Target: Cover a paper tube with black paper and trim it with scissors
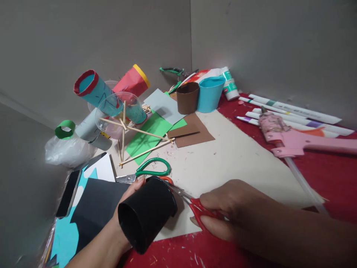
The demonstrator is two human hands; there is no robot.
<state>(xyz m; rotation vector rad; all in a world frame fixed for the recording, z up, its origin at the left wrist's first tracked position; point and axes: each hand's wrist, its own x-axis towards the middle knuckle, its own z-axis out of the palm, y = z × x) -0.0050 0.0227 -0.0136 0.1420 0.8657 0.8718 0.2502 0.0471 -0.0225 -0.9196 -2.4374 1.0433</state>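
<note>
My left hand [125,216] is wrapped round a black paper tube [152,212], tilted with its open end towards me. Most of those fingers are hidden behind the tube. In my right hand [231,208] are small scissors with red handles [199,212], gripped by the thumb and fingers. Their metal blades reach the far rim of the tube; whether they are cutting into it I cannot tell. Just behind the tube lies a larger pair of scissors with green handles [153,166]. Sheets of black paper [96,204] lie left of my left hand.
A pink glue gun [290,139] and several white markers [295,108] lie at right. Brown [188,98] and blue cups [210,95] stand at the back. Behind the green scissors are a stick frame [147,150], coloured paper tubes [97,91] and a clear plastic bag [67,150]. A phone [68,193] lies at left.
</note>
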